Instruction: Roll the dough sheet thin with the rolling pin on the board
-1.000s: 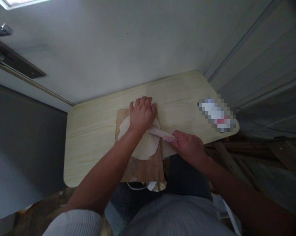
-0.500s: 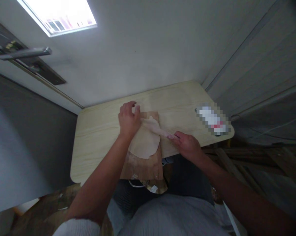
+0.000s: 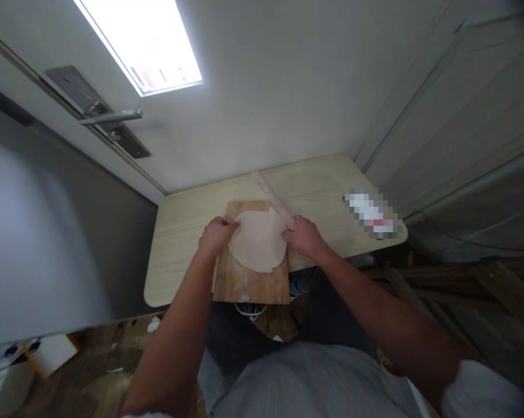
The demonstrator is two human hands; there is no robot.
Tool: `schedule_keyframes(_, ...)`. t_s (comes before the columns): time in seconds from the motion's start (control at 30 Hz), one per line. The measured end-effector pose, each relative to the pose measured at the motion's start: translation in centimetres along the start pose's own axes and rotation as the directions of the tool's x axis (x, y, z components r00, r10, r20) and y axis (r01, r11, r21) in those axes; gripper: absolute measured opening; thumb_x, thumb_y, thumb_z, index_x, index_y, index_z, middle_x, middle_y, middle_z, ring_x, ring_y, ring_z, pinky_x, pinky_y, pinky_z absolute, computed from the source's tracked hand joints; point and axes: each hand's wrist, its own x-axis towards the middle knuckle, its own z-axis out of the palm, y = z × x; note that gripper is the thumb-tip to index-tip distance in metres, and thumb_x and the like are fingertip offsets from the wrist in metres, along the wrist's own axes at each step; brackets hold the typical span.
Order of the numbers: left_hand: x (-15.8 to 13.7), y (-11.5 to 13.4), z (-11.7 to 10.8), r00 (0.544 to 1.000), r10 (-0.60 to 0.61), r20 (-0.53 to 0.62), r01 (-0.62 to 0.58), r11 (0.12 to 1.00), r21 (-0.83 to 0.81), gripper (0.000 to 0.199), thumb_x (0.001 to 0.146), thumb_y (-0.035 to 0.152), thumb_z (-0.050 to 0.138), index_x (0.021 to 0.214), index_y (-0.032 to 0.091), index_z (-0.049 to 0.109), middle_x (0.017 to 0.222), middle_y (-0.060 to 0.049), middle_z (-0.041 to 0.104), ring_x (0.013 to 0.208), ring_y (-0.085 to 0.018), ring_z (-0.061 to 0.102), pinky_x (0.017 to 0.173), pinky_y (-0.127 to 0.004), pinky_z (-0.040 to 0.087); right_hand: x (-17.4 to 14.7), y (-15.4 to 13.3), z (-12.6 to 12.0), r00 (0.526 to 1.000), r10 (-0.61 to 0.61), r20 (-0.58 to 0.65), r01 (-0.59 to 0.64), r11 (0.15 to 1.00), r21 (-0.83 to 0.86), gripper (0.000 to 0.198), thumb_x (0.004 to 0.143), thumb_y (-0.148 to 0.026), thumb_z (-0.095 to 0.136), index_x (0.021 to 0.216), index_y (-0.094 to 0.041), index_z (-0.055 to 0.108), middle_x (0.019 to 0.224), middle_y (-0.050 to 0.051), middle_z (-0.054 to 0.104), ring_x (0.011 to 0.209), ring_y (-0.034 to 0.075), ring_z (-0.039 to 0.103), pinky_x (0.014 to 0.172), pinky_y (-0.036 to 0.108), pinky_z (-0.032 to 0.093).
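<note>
A thin, roughly round sheet of dough [image 3: 258, 241] lies flat on a wooden board [image 3: 253, 287], with an uneven edge on its right side. My left hand [image 3: 218, 235] is closed at the dough's upper left edge, thumb and fingers pinching it. In my right hand [image 3: 303, 235] is one end of a pale rolling pin [image 3: 270, 191], which slants away toward the wall. The fingertips of that hand also touch the right edge of the dough. White flour marks show on the board's near part.
The board rests on a pale wooden table [image 3: 174, 249], and its near end sticks out past the table's front edge. A blurred-out flat object [image 3: 370, 213] lies at the right end. Behind the table stands a door with a metal handle [image 3: 114, 117].
The dough, partly folded and bunched near the rolling pin before, is now spread flat. The pin has swung from over the dough to point away. My left hand has closed on the edge.
</note>
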Motion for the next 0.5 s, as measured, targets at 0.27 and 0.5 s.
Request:
schedule_keyframes(0.27, -2.1, -1.4, 0.5, 0.997, 0.019, -0.073, -0.033, 0.978, -0.204, 0.034, 0.078, 0.043, 0.065, 0.101, 0.018, 0.062, 0.101, -0.014, 0.073, 0.090, -0.026, 0.068, 0.073, -0.034, 0.049, -1.5, -0.6, 0.7, 0.999, -0.037, 0.017, 0.038, 0.999, -0.018, 0.014, 0.081, -0.026, 0.059, 0.090, -0.017, 0.064, 0.095, 0.010, 0.073, 0.084, 0.021, 0.066, 0.067, 0.027, 0.044)
schedule_keyframes(0.5, -3.2, -1.8, 0.6, 0.994, 0.105, -0.025, -0.108, 0.950, -0.293, 0.019, 0.078, 0.034, 0.064, 0.087, 0.019, 0.068, 0.091, -0.009, 0.074, 0.085, -0.023, 0.068, 0.072, -0.031, 0.049, -2.2, -0.7, 0.7, 0.997, -0.060, 0.053, 0.060, 0.998, -0.001, 0.013, 0.080, -0.024, 0.060, 0.090, -0.017, 0.065, 0.093, 0.009, 0.072, 0.082, 0.020, 0.065, 0.067, 0.027, 0.044)
